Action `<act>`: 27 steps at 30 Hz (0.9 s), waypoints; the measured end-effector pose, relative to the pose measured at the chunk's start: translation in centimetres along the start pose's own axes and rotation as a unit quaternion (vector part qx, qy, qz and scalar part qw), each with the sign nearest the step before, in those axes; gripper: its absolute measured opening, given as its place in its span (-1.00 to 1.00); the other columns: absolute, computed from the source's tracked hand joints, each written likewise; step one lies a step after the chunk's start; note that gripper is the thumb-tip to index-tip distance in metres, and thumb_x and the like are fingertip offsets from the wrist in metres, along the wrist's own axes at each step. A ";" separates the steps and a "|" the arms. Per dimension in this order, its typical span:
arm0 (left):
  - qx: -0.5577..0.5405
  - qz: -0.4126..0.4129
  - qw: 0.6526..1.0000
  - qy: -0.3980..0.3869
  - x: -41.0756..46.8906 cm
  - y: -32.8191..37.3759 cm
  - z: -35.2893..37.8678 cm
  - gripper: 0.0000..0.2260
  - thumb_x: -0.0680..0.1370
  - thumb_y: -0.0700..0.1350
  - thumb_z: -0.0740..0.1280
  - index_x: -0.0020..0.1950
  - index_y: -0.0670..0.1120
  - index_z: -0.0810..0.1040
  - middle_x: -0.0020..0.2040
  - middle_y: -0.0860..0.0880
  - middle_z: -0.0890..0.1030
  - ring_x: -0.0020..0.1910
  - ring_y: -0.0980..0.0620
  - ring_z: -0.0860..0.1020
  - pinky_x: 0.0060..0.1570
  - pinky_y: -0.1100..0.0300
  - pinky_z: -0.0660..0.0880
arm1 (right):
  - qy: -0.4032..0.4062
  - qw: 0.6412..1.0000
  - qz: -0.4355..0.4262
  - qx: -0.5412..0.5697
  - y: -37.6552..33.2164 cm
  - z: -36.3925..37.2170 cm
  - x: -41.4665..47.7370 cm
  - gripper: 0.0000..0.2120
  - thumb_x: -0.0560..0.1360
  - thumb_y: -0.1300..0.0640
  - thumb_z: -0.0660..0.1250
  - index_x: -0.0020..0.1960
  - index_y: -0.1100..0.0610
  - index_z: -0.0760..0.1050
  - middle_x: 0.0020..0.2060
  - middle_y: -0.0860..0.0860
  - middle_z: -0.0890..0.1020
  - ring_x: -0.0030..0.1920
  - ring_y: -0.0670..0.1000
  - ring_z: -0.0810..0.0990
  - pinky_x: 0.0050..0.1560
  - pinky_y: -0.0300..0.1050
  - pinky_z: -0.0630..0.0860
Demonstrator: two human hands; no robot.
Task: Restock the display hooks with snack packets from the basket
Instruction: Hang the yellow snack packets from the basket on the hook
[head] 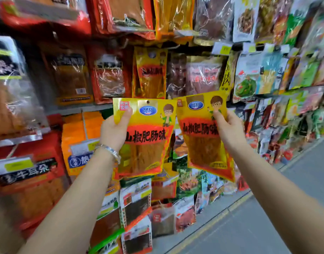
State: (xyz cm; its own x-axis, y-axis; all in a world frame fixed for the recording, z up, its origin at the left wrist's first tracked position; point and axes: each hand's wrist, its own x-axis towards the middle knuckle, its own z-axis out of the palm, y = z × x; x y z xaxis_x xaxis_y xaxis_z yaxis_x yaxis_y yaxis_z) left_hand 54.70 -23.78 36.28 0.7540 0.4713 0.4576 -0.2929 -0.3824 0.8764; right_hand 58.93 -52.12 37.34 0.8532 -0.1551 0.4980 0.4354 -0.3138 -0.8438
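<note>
Two packets, and I'm holding them just below the hanging yellow packet (151, 74): left grip (113, 131) pinching the left packet (148, 143), right grip (229, 129) pinching the right packet (203, 149). With both grips busy, I'm risking fumbling the hang hole (148, 102) and dropping one.

1. The left hand (114, 132) grips the left packet (148, 140), yellow and red, near its 10 o'clock corner, thumb on the front.
2. The right hand (229, 129) grips the right packet (203, 143), of the same print, at its 2 o'clock edge. It is slightly tilted, just beside the first at 3 o'clock.
3. A matching hanging packet (151, 74) is in the display at 12 o'clock of the left packet.
4. A silver bracelet (110, 150) circles the left wrist.
5. Grey floor (267, 217) fills the view's 4 o'clock.
</note>
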 end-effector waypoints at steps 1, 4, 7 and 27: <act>-0.018 0.010 1.000 0.005 1.2 0.5 0.6 -0.54 0.47 0.31 0.24 -0.36 -0.04 0.31 -0.46 0.06 0.28 -0.52 0.18 0.21 -0.36 0.17 0.14 | 0.003 1.000 -0.002 0.014 -0.3 0.2 1.7 -0.79 0.57 -0.05 0.21 -0.15 0.01 0.51 -0.30 -0.14 0.57 -0.28 -0.16 0.55 -0.23 -0.16 0.46; -0.052 0.017 0.998 0.012 4.1 1.7 1.9 -0.50 0.36 0.42 0.23 -0.24 -0.04 0.42 -0.32 -0.05 0.41 -0.35 0.07 0.37 -0.25 0.12 0.27 | 0.008 0.997 -0.003 0.072 -1.2 1.1 6.3 -0.73 0.54 -0.05 0.22 -0.33 -0.15 0.49 -0.47 -0.20 0.51 -0.41 -0.18 0.49 -0.36 -0.22 0.44; -0.069 0.009 0.997 0.022 6.4 2.6 3.0 -0.38 0.29 0.47 0.24 -0.21 -0.11 0.56 -0.23 -0.18 0.60 -0.26 -0.13 0.57 -0.14 -0.07 0.52 | 0.008 0.993 0.008 0.117 -1.8 2.5 10.4 -0.69 0.50 -0.09 0.25 -0.42 -0.18 0.44 -0.50 -0.21 0.48 -0.44 -0.18 0.48 -0.39 -0.26 0.43; -0.135 0.000 0.982 0.130 13.6 4.9 9.3 -0.69 0.27 0.33 0.42 -0.32 0.10 0.60 -0.26 -0.04 0.65 -0.24 -0.05 0.61 -0.05 -0.20 0.54 | -0.144 0.932 0.037 0.332 0.4 9.6 26.4 -0.90 0.48 0.09 0.31 -0.19 0.07 0.52 -0.40 -0.06 0.65 -0.35 -0.05 0.63 -0.25 -0.10 0.54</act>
State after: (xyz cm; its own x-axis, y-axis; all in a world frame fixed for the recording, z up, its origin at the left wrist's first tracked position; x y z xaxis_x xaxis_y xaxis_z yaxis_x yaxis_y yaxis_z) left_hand 69.00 -26.57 45.38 0.5883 0.6721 0.4495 -0.4648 -0.1738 0.8682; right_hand 84.38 -47.34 48.21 0.8879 0.1342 0.4400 0.3728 0.3505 -0.8592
